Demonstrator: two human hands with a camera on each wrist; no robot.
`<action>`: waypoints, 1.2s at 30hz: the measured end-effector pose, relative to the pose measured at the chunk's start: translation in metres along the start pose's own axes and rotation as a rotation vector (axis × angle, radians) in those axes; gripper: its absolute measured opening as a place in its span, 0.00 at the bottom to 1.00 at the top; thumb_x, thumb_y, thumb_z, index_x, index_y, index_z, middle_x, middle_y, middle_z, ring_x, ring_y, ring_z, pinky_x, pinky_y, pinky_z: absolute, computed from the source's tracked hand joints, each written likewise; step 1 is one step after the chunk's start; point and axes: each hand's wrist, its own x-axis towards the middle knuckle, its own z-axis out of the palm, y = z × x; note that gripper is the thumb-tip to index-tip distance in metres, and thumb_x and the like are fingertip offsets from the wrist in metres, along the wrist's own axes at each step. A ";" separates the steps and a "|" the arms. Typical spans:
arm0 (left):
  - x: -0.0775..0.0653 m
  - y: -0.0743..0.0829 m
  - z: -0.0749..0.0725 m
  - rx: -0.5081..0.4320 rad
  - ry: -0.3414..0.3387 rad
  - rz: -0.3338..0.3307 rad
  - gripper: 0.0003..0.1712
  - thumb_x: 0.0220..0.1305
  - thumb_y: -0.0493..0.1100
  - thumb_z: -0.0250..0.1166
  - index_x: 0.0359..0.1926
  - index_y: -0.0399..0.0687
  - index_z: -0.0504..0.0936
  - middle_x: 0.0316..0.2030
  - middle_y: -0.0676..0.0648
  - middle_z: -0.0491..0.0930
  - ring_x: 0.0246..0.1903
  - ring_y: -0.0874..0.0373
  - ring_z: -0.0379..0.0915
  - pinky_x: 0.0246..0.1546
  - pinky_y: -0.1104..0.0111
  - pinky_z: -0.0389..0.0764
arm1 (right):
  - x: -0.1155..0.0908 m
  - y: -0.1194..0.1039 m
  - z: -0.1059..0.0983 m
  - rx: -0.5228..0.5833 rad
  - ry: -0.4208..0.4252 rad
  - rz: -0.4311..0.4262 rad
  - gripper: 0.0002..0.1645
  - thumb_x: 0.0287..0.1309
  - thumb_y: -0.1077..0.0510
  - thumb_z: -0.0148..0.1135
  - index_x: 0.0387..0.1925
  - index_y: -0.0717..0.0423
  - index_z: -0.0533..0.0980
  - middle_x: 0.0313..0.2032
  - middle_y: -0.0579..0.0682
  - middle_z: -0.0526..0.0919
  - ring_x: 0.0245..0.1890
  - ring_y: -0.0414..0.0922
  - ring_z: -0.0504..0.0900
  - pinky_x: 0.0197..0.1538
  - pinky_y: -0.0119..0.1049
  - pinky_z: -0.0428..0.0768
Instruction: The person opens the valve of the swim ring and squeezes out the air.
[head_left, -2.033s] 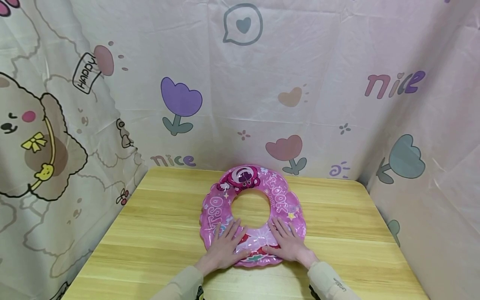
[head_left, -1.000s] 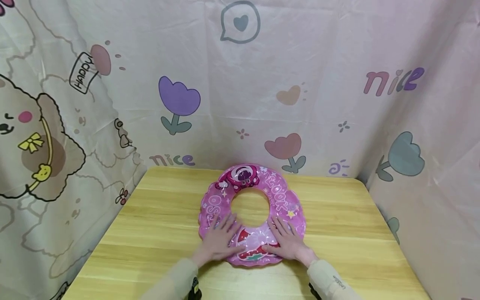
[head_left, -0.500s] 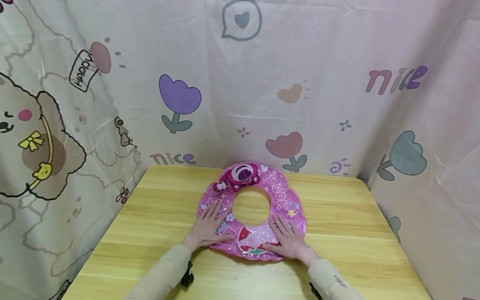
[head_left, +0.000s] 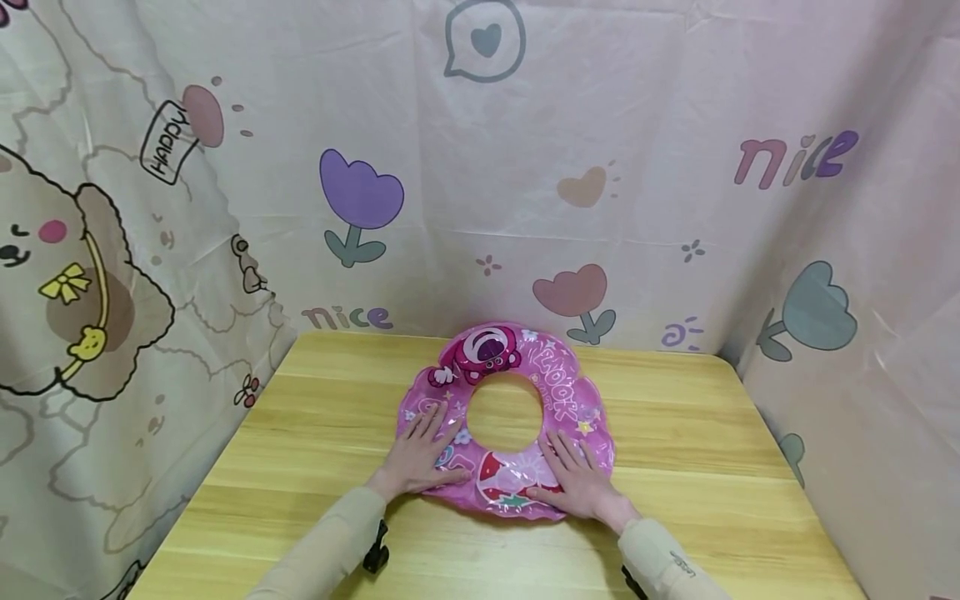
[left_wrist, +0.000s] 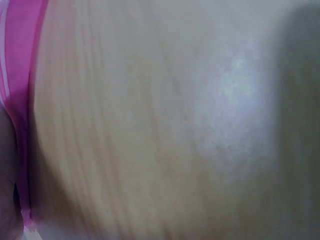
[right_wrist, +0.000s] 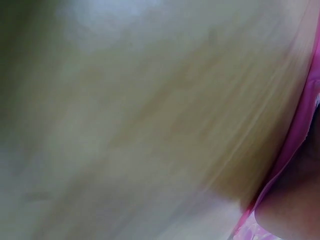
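Observation:
A pink inflatable swim ring (head_left: 558, 383) with a cartoon bear and white lettering lies flat on the wooden table in the head view. My left hand (head_left: 416, 454) rests on its lower left part, fingers straight and spread. On the lower right part rests my right hand (head_left: 577, 479), its fingers also extended. Some of the ring's print is hidden under both hands. In the left wrist view a strip of the ring (left_wrist: 25, 45) shows at the left edge. The right wrist view has the ring's pink edge (right_wrist: 295, 130) at the right, beside part of my hand.
The wooden table (head_left: 697, 483) extends to both sides of the ring. Behind it hangs a pale printed curtain (head_left: 480, 167) with flowers and words, which also runs along the left and right sides. Black straps are visible at both wrists.
My left hand has slid left and slightly up along the ring, uncovering print near the bottom. The right hand has stayed in place. The ring's lower left edge looks flatter.

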 end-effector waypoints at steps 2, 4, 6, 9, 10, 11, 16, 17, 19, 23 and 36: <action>0.000 0.001 -0.001 0.007 0.005 0.001 0.57 0.58 0.81 0.54 0.79 0.55 0.56 0.80 0.37 0.45 0.79 0.38 0.44 0.78 0.44 0.52 | 0.000 0.000 0.000 0.000 0.009 -0.002 0.59 0.62 0.22 0.50 0.81 0.48 0.46 0.82 0.53 0.42 0.82 0.56 0.42 0.81 0.62 0.41; 0.000 0.001 -0.002 0.016 -0.014 -0.006 0.57 0.58 0.81 0.53 0.79 0.55 0.54 0.81 0.37 0.44 0.80 0.39 0.42 0.79 0.44 0.51 | -0.001 0.000 0.001 -0.008 0.012 -0.004 0.59 0.62 0.22 0.50 0.81 0.48 0.46 0.82 0.53 0.42 0.82 0.56 0.43 0.81 0.62 0.41; 0.000 0.001 -0.002 0.022 -0.030 -0.013 0.57 0.59 0.81 0.52 0.79 0.56 0.53 0.81 0.38 0.42 0.80 0.39 0.41 0.79 0.45 0.50 | -0.001 -0.001 0.001 -0.020 0.015 -0.007 0.59 0.62 0.22 0.50 0.81 0.49 0.46 0.82 0.54 0.43 0.82 0.56 0.43 0.81 0.61 0.41; 0.001 0.001 -0.001 0.022 -0.038 -0.019 0.58 0.59 0.82 0.52 0.80 0.56 0.53 0.81 0.39 0.41 0.80 0.40 0.39 0.80 0.45 0.48 | 0.000 -0.001 0.000 -0.032 0.015 -0.003 0.58 0.62 0.21 0.49 0.81 0.48 0.46 0.82 0.53 0.42 0.82 0.55 0.43 0.81 0.60 0.40; 0.001 0.000 0.000 0.024 -0.035 -0.019 0.58 0.58 0.82 0.52 0.80 0.56 0.53 0.81 0.39 0.41 0.80 0.40 0.40 0.80 0.45 0.48 | 0.000 -0.001 0.000 -0.037 0.013 0.000 0.59 0.62 0.21 0.49 0.81 0.48 0.46 0.82 0.53 0.42 0.82 0.55 0.43 0.81 0.60 0.40; 0.001 0.000 0.000 0.026 -0.029 -0.018 0.58 0.58 0.82 0.52 0.80 0.56 0.53 0.81 0.39 0.42 0.80 0.40 0.40 0.79 0.45 0.49 | -0.001 -0.002 -0.001 -0.039 0.010 0.002 0.59 0.62 0.21 0.49 0.81 0.48 0.46 0.82 0.53 0.42 0.82 0.55 0.43 0.81 0.60 0.41; 0.002 0.000 0.001 0.023 -0.038 -0.024 0.58 0.58 0.83 0.51 0.80 0.57 0.52 0.81 0.39 0.40 0.81 0.41 0.38 0.80 0.45 0.47 | -0.002 -0.004 -0.003 -0.032 0.009 0.000 0.59 0.61 0.22 0.50 0.80 0.49 0.46 0.82 0.54 0.43 0.82 0.56 0.44 0.81 0.61 0.42; 0.001 0.000 0.001 0.018 -0.045 -0.026 0.58 0.58 0.83 0.51 0.80 0.57 0.51 0.81 0.40 0.39 0.81 0.41 0.37 0.80 0.45 0.46 | -0.002 -0.003 -0.003 -0.031 0.009 -0.001 0.59 0.61 0.22 0.50 0.80 0.49 0.46 0.82 0.54 0.43 0.82 0.56 0.44 0.81 0.61 0.42; 0.001 0.000 0.001 0.009 -0.062 -0.033 0.59 0.58 0.83 0.51 0.80 0.57 0.50 0.82 0.41 0.38 0.81 0.42 0.35 0.80 0.46 0.43 | -0.002 -0.003 -0.003 -0.029 0.011 -0.003 0.59 0.61 0.22 0.50 0.80 0.49 0.47 0.82 0.54 0.44 0.82 0.56 0.44 0.81 0.62 0.42; 0.000 0.001 0.000 -0.001 -0.055 -0.029 0.58 0.58 0.82 0.52 0.80 0.56 0.52 0.81 0.39 0.39 0.81 0.40 0.36 0.80 0.45 0.45 | -0.001 -0.003 -0.002 -0.041 0.008 -0.001 0.58 0.62 0.21 0.48 0.81 0.48 0.46 0.82 0.53 0.42 0.82 0.55 0.43 0.81 0.60 0.40; 0.000 0.000 0.000 -0.001 -0.046 -0.015 0.58 0.59 0.82 0.51 0.80 0.56 0.51 0.81 0.39 0.40 0.80 0.40 0.39 0.80 0.44 0.46 | -0.001 -0.001 0.000 -0.030 0.022 -0.015 0.59 0.62 0.22 0.51 0.80 0.50 0.47 0.82 0.54 0.43 0.82 0.56 0.44 0.81 0.62 0.41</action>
